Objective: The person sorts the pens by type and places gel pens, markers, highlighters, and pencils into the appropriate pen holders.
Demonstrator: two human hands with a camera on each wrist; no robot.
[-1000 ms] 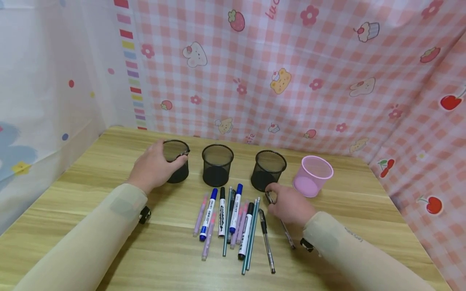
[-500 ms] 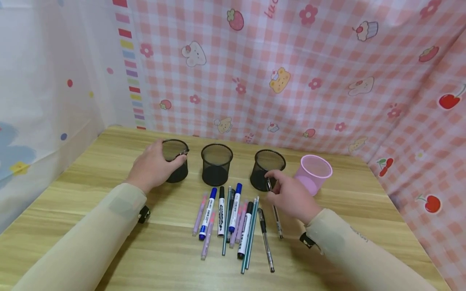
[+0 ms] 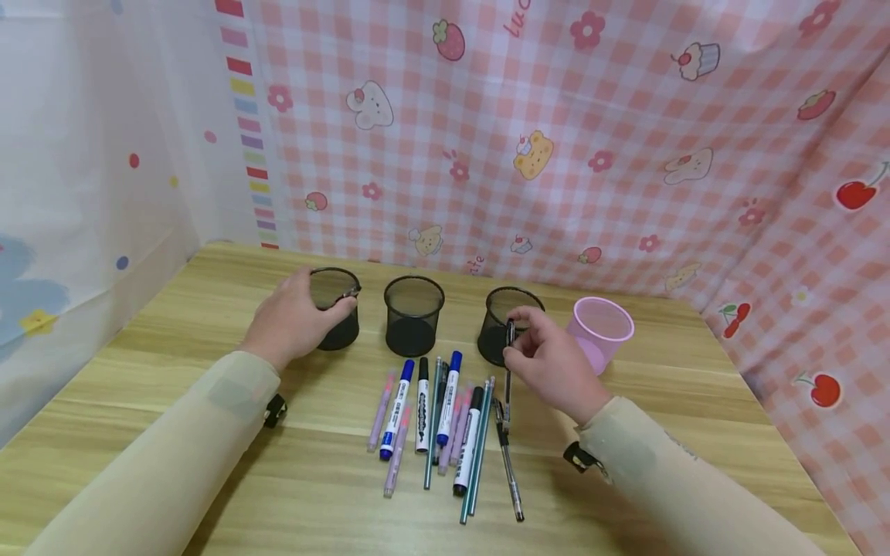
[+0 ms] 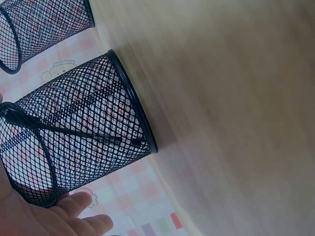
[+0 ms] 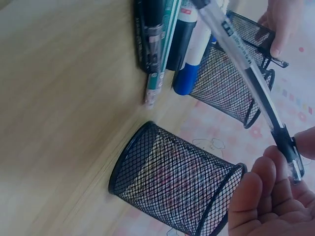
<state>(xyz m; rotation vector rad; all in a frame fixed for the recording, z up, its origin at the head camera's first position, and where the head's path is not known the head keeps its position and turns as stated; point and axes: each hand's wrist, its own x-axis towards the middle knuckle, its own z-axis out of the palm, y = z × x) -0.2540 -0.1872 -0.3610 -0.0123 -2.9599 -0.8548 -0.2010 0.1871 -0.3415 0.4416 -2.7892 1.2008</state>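
Note:
My left hand (image 3: pixel 288 318) holds the leftmost black mesh pen cup (image 3: pixel 341 330) around its rim, fingers behind and thumb in front. Through the mesh in the left wrist view, a gel pen (image 4: pixel 81 132) leans inside that cup. My right hand (image 3: pixel 556 367) pinches another clear-barrelled gel pen (image 5: pixel 261 93) near its capped end, between thumb and fingers. It hangs nearly upright in front of the third black mesh cup (image 3: pixel 492 340), its lower end just above the pile. Another gel pen (image 3: pixel 510 463) lies on the table below it.
A second black mesh cup (image 3: pixel 412 328) and a pink mesh cup (image 3: pixel 591 351) stand in the same row. Blue-capped markers (image 3: pixel 399 409), black-capped markers (image 3: pixel 467 444), green pencils (image 3: pixel 477 471) and lilac pens (image 3: pixel 380 413) lie on the wooden table (image 3: pixel 292 486). Patterned cloth hangs behind.
My right hand has lifted the gel pen off the table, moving it up and slightly left while tilting it towards upright. The left hand stays on its cup.

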